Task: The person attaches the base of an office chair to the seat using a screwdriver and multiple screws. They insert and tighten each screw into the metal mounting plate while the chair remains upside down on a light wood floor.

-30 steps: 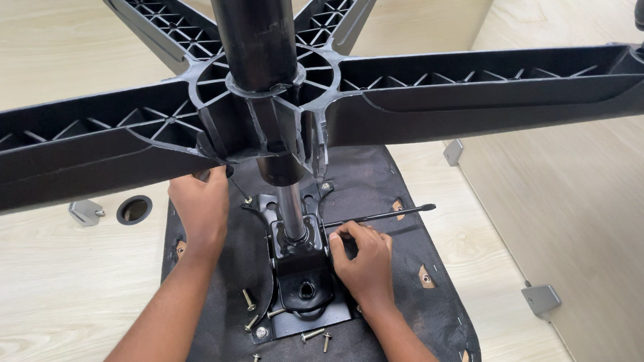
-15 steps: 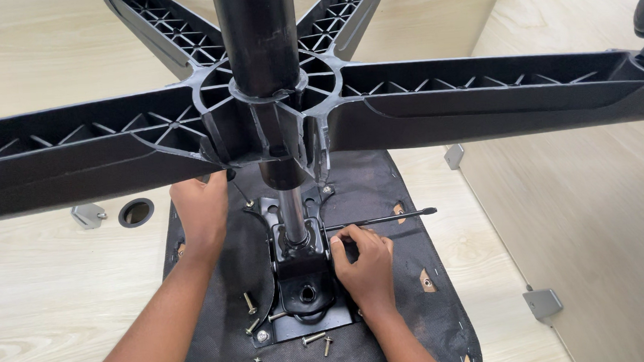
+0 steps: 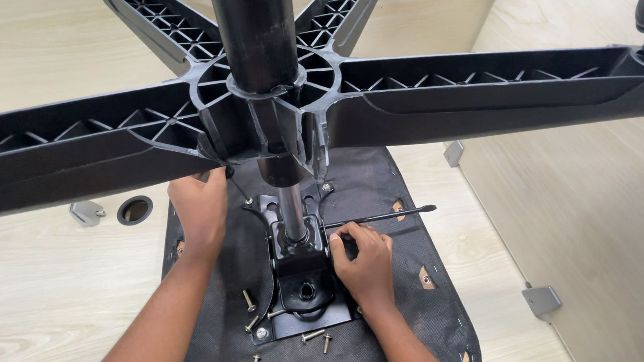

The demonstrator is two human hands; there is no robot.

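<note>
the chair seat lies underside up on the floor, w/ the five-arm base looming over it. left hand is closed on the base's arm near the hub, same as 1 s ago. right hand has shifted a bit along the black lever rod, fingers pinched on it beside the metal mechanism plate. loose bolts lie at the plate's near edge, so fixing isn't finished, i'd judge.
</note>
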